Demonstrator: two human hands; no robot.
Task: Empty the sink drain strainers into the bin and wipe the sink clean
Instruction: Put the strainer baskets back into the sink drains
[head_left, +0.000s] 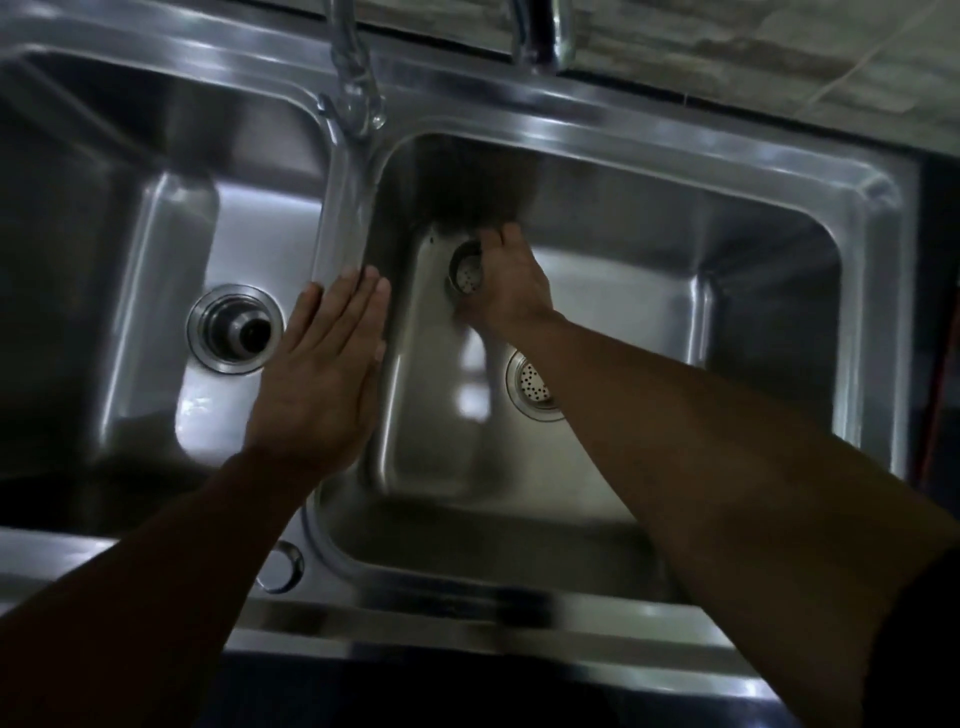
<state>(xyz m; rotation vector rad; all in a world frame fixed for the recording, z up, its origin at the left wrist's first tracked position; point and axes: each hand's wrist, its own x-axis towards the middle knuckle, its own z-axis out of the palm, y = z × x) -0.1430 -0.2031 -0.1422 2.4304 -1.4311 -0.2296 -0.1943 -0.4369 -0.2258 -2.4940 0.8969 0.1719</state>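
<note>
Two perforated round steel strainers show in the right-hand basin of the stainless double sink (613, 171). One round perforated strainer basket (466, 271) lies toward the far left corner of that basin, and the right hand (511, 291) is on it, fingers curled around its right and far rim; whether they actually pinch it cannot be told, since the hand hides that side. Its open mouth faces left and up, away from the palm. The second perforated disc (534, 385) sits in the drain nearer the person, partly under the right forearm. The left hand (324, 364) rests flat, fingers pressed together, on the ridge dividing the basins, beside the dark open drain (236, 327) of the left basin. The right hand is clearly the nearer one; lifting the basket would probably mean drawing it up and back toward the person.
</note>
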